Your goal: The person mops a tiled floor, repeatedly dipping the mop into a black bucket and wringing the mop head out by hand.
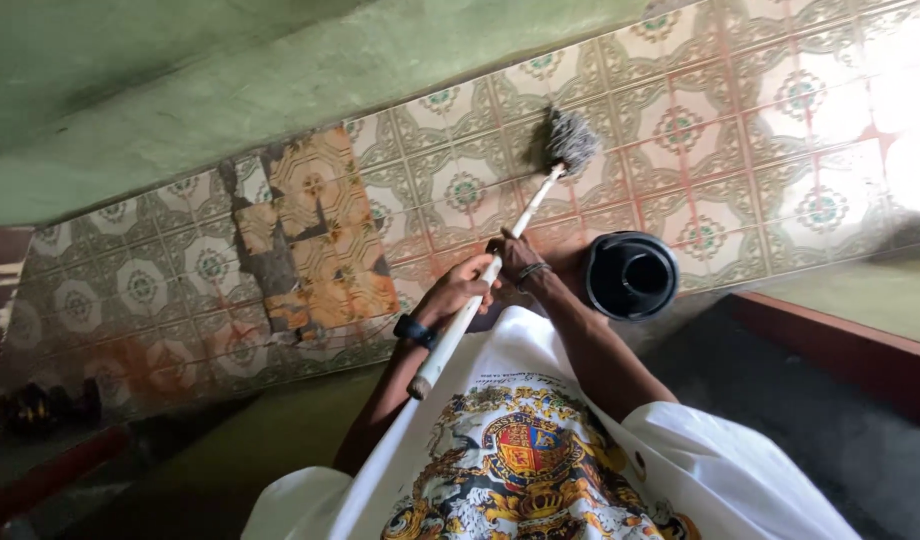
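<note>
Both our hands grip the white mop handle [475, 305], left hand [458, 295] low, right hand [515, 258] just above; its grey mop head [572, 140] sits well beyond on patterned floor tiles [680, 120], black bucket [631, 275] beside.

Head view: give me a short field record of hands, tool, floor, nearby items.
left hand: wrapped around the mop handle, lower grip
right hand: gripping the same handle, higher up
mop head: grey strands, resting on the floor
floor: patterned tiles, a mismatched orange patch
bucket: black, on the floor beside the right arm
</note>
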